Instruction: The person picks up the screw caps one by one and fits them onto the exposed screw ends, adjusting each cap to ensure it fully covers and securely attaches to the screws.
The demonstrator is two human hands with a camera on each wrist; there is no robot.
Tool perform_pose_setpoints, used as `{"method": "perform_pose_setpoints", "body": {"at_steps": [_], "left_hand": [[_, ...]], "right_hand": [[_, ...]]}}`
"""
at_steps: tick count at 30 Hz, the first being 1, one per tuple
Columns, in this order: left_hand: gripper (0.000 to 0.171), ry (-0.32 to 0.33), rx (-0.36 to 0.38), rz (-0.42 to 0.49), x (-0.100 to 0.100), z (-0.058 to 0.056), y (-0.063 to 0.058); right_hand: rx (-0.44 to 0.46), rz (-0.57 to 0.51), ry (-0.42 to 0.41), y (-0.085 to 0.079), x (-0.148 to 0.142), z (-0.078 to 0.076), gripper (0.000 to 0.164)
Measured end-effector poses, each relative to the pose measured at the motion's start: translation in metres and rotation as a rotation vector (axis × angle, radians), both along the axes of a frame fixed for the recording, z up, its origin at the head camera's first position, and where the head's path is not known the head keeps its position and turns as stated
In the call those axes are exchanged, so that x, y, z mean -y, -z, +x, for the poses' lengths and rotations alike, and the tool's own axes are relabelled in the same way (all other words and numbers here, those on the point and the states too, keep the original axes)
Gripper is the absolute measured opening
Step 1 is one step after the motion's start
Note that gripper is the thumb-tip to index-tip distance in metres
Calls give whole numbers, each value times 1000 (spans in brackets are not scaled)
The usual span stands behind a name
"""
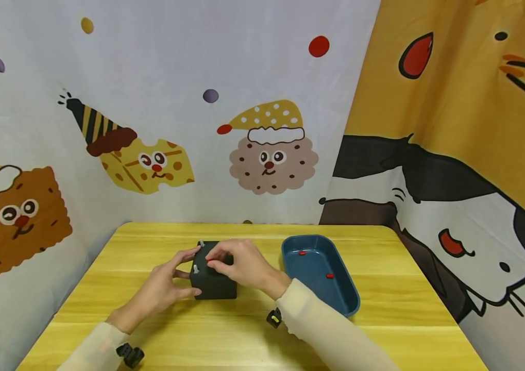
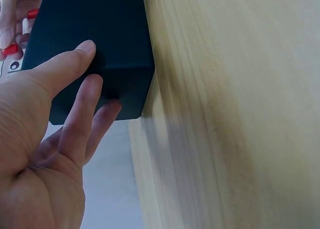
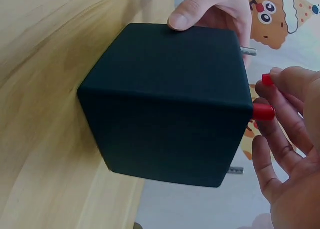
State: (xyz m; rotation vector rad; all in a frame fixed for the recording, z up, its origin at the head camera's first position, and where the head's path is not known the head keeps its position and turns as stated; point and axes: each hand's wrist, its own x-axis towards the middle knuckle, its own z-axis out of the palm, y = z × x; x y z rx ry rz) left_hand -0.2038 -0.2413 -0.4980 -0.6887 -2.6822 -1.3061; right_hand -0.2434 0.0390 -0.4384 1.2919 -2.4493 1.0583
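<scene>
A black box [image 1: 216,286] sits on the table, with threaded metal studs [image 3: 236,170] sticking up from its top. My left hand [image 1: 166,282] holds the box by its left side, thumb on the near face and fingers round the far side. Above the top, my right hand [image 1: 246,264] pinches a small red cap [image 3: 267,79] between thumb and index finger, its other fingers loosely bent. A second red cap [image 3: 263,112] stands on the box's top, near the right hand's fingers; in the head view that hand hides it.
To the right of the box stands a blue tray [image 1: 354,303] holding two red caps, one near its back [image 1: 302,253] and one farther forward [image 1: 329,276]. The wooden table [image 1: 406,288] ends at a printed cloth backdrop [image 1: 216,206].
</scene>
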Motion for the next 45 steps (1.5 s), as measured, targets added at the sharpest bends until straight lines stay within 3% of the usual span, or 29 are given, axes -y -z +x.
{"method": "perform_pose_setpoints", "body": {"at_steps": [24, 45], "left_hand": [[99, 56, -30, 47, 2, -2, 1], [98, 48, -25, 21, 3, -1, 1]], "right_hand": [[-64, -86, -23, 12, 27, -2, 10], [-154, 1, 10, 8, 34, 1, 11]]}}
